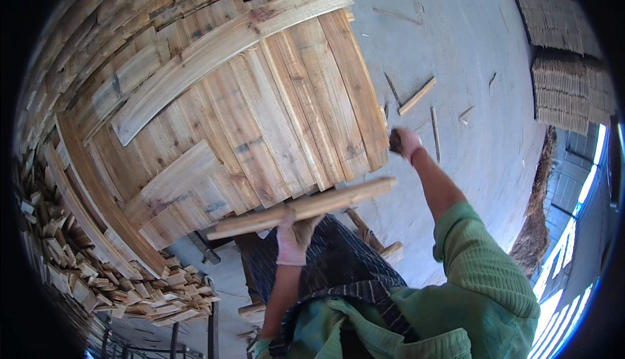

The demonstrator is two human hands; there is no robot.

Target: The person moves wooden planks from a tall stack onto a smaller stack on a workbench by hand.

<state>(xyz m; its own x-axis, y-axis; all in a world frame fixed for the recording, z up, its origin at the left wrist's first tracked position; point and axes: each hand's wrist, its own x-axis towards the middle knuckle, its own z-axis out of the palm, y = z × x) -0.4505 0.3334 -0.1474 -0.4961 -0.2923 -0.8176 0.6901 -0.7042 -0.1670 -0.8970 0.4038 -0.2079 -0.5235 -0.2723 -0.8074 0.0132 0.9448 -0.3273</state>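
My left hand [294,236], in a pale glove with a brown-stained finger part, is closed around a narrow wooden board [351,196]. The board is held at a slant in front of me, its right end higher than its left. My right hand [406,144], gloved too, is off to the right, by the corner of a broad layer of planks [260,124]. Its dark fingers are blurred, and whether they grip anything is unclear. Across the planks lies a long pale board [234,30]. A shorter wide board [172,183] rests nearer to me.
Stacked lumber [97,27] rises along the far left. Below it is a heap of short offcuts [130,290]. Wood scraps, among them a small stick [417,96], lie on the grey floor [469,183]. Bundled slats [561,92] stand at the far right.
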